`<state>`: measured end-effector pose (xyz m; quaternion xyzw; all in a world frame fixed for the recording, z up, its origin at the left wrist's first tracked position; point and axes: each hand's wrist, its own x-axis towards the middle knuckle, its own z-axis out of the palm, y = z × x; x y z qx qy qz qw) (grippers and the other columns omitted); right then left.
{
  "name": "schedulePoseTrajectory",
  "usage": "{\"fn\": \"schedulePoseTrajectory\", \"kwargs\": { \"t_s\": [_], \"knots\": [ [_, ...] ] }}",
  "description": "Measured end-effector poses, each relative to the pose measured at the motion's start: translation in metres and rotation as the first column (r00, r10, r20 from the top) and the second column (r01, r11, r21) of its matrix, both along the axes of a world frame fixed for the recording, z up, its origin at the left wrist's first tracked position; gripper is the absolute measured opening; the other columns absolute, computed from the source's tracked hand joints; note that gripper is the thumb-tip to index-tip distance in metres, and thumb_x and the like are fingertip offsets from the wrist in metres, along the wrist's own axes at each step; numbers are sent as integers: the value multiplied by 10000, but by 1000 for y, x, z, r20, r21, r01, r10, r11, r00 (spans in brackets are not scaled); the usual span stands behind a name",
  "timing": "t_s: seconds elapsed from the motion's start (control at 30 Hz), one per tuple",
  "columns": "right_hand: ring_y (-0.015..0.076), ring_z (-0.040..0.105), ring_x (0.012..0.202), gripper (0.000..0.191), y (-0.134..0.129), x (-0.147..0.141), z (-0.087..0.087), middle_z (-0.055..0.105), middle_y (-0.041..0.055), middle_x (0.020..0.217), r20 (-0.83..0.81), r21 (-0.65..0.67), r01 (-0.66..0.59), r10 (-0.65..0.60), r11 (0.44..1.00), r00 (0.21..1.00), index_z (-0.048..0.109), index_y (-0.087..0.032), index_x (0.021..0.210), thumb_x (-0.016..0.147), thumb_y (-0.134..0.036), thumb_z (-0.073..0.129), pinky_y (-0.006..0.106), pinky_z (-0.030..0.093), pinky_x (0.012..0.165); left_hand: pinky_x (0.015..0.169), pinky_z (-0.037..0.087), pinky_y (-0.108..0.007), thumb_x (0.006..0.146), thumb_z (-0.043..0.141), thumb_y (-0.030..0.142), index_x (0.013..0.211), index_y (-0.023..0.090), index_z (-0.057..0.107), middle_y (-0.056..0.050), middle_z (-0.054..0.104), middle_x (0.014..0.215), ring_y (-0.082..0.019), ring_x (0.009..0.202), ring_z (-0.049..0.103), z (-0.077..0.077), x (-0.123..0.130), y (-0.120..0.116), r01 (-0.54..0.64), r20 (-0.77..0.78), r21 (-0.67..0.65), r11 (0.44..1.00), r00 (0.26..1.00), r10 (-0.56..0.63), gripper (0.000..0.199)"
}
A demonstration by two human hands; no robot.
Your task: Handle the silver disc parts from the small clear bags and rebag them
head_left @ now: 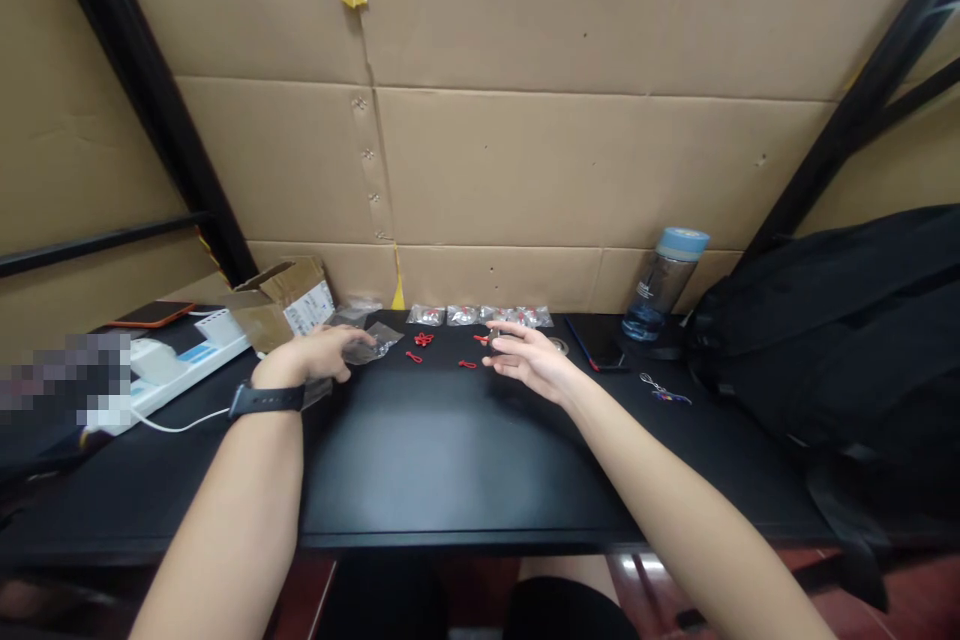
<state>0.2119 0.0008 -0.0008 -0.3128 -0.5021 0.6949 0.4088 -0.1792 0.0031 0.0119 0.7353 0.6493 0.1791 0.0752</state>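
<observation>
My left hand (319, 354), with a black watch on its wrist, rests on the black table (450, 460) and holds a small clear plastic bag (371, 344) at its fingertips. My right hand (525, 357) hovers with fingers spread just right of several small red clips (424, 340) lying loose on the table; its fingertips touch a small item near one clip, too small to make out. A row of small filled clear bags (480, 316) lies along the back edge, beyond both hands.
An open cardboard box (289, 305) and a white power strip (187, 360) sit at the left. A dark phone (596, 342), a blue-capped water bottle (664, 285), a keychain (664, 390) and a black backpack (840, 330) are at the right. Cardboard walls enclose the back.
</observation>
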Motion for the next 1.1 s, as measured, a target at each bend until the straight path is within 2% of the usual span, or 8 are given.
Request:
{"fn": "schedulePoseTrajectory", "kwargs": {
  "t_s": [0.07,0.17,0.23,0.33,0.47,0.67,0.87,1.1],
  "knots": [
    [193,749,869,546,1,1,-1,711,70,1103,6,17,-18,18,1000,1000,651,-253,1235,734,-281,866,354,595,855,925,503,-471,425,795,159,1035,315,767,-100,724,1221,-385,1151,624,1,4,-2,-5,-93,-94,996,996,-4,630],
    [195,745,874,542,2,2,-2,703,75,1125,12,39,-20,20,999,1000,650,-255,1237,741,-305,862,355,596,850,940,462,-523,565,795,273,875,292,781,-102,751,1140,-411,1143,619,10,11,-3,-135,-150,-67,989,981,124,311],
    [190,743,872,527,3,3,0,700,79,1141,13,53,-11,10,999,1000,652,-256,1239,755,-314,851,345,592,843,958,434,-515,711,725,362,794,276,765,-84,777,1005,-380,1071,655,19,16,-4,-202,-139,16,979,969,203,126],
    [174,737,855,512,7,8,5,695,78,1148,16,93,32,-33,995,999,661,-260,1239,762,-304,841,315,579,813,989,391,-477,863,601,438,885,280,744,-52,781,975,-322,1021,675,30,37,-9,-214,-48,271,939,971,236,214],
    [145,719,811,501,12,20,15,677,79,1188,30,187,165,-174,968,984,679,-255,1204,734,-286,849,283,565,753,1041,308,-434,935,542,406,963,267,725,-47,771,1061,-252,1039,664,23,106,-22,9,0,474,881,1000,-11,232],
    [130,680,752,508,20,40,21,680,83,1166,175,342,256,-329,904,928,663,-238,1185,715,-324,835,261,527,664,1017,308,-413,955,563,414,1051,268,704,-47,759,1077,-220,995,673,-13,193,-38,541,-126,264,798,840,-528,224],
    [105,586,626,414,21,53,21,729,24,899,534,718,-58,-496,693,685,714,-185,1051,680,-327,832,258,473,682,994,372,-346,994,503,439,1056,264,698,-30,746,1125,-202,1031,682,-15,176,-33,670,-55,101,736,742,-668,269],
    [139,622,640,296,4,57,40,705,1,714,746,633,-401,-381,662,547,764,-184,929,689,-349,815,234,448,650,1037,350,-410,992,472,544,1335,369,626,-49,584,1451,-270,1318,535,-22,176,-36,706,-136,6,708,702,-699,415]
  ]
}}
